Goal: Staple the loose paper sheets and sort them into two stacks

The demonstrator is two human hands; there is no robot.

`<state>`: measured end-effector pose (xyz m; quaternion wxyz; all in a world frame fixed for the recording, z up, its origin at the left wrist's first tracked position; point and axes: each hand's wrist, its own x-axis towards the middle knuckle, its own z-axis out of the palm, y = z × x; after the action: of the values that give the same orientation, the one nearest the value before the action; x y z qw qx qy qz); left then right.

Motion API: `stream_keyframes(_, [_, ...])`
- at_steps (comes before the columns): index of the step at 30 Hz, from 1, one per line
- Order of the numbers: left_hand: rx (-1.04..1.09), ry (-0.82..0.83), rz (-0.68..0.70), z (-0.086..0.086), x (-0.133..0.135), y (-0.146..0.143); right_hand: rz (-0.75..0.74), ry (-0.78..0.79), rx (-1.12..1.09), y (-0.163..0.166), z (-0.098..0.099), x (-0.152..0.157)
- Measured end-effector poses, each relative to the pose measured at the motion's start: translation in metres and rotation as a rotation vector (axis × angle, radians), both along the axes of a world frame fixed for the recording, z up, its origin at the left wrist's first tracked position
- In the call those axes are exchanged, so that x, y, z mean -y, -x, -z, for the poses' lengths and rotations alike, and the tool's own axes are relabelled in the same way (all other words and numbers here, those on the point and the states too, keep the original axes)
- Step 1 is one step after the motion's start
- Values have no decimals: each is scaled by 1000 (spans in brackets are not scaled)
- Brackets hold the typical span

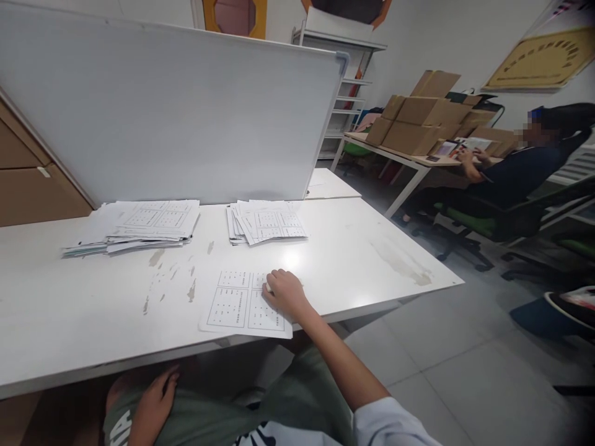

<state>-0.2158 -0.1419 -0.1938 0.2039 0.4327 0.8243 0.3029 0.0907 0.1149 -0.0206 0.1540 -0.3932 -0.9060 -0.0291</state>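
Observation:
A printed sheet (227, 313) with boxed grids of small marks lies at the table's front edge. On its right part rests my right hand (284, 292), its fingers curled closed. A tiny pale bit shows by the fingertips, too small to name. My left hand (155, 396) lies below the table edge on my thigh, over green shorts, fingers loosely stretched and holding nothing. Beyond the sheet sits a stack of printed papers (274, 224), its top sheets fanned. Farther left is a larger, uneven paper stack (153, 223).
A whiteboard (186, 118) stands upright along the table's back. Cardboard boxes (32, 167) are at the left. The white table (353, 248) has grey worn patches. Across the room, a person (525, 167) sits by a table with piled boxes (421, 121).

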Motion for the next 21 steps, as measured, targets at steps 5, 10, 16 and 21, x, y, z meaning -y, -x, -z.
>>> stream_keyframes(5, [-53, 6, 23, 3, 1, 2, -4, -86, -40, 1, 8, 1])
stream_keyframes(10, [-230, -85, 126, -3, 4, -2, -13, -116, -58, 1, 11, 0])
stream_keyframes(16, [-827, -589, 356, -81, -21, -76, -33, -134, -87, -1, 14, 0])
stream_keyframes(21, [-911, -527, 468, -151, -78, -149, -78, -160, -122, -6, 16, 3])
